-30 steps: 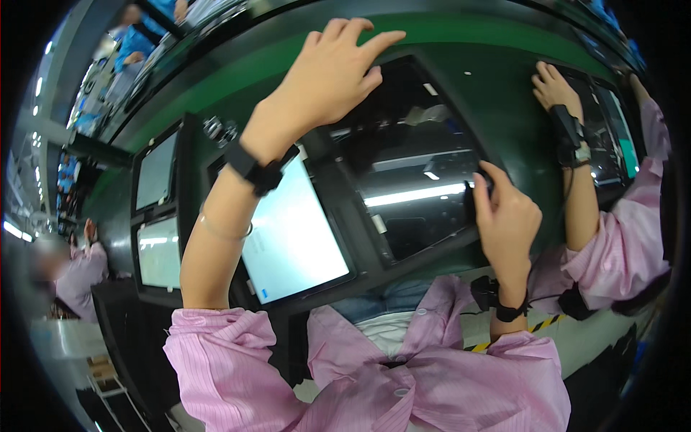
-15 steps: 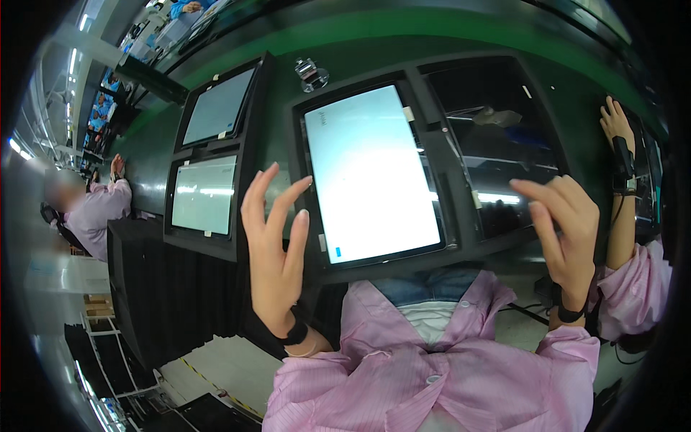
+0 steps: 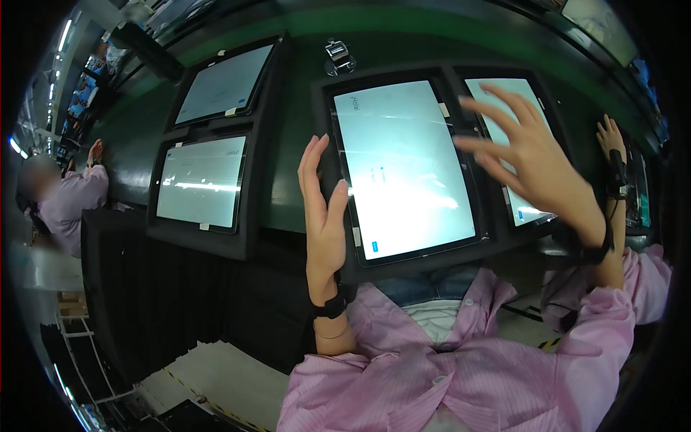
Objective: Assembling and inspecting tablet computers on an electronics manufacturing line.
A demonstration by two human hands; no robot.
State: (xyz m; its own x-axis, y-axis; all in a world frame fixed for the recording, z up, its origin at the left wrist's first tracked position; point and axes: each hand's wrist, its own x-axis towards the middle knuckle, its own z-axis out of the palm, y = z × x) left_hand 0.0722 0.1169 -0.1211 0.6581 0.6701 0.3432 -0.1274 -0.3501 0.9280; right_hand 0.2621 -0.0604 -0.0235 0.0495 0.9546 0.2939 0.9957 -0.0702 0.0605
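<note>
Two lit tablets are lying side by side in a black two-bay tray (image 3: 495,246). In the head view, the middle tablet (image 3: 410,180) is showing almost whole, while the right tablet (image 3: 524,204) is sitting partly behind the person's right hand (image 3: 538,165). That hand is hovering, fingers spread wide and holding nothing; whether a fingertip is touching glass is not clear. The left hand (image 3: 324,227), loosely spread and empty, is standing beside the tray's left edge. Tapping lightly with one fingertip, while keeping the wristband (image 3: 599,248) off the glass, is probably serving best. Green tabletop (image 3: 294,129) is giving room leftward, before a second tray (image 3: 253,155); a metal stand (image 3: 338,56) is standing just past the far rim, and a co-worker's hand (image 3: 610,135) is limiting the right side.
</note>
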